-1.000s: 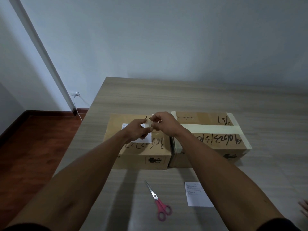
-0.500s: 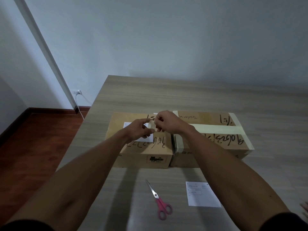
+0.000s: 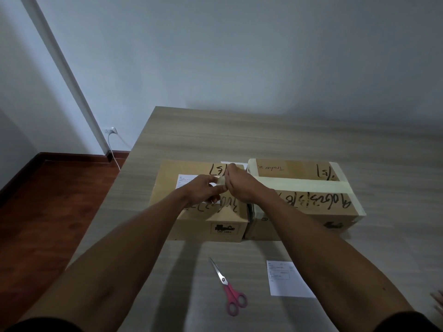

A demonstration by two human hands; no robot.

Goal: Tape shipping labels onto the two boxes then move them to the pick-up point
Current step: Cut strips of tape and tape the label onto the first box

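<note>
Your left hand [image 3: 203, 191] and right hand [image 3: 242, 185] both pinch tape [image 3: 221, 181] above left box [image 3: 199, 212]; flimsy, sticky — pinch ends only.

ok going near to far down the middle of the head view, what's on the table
pink-handled scissors → left box → left hand over the box top, holding tape with the right hand → bare table → wall

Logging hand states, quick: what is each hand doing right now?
Left hand: pinching a strip of tape above the left box.
Right hand: fingers curled, gripping the same tape.
</note>
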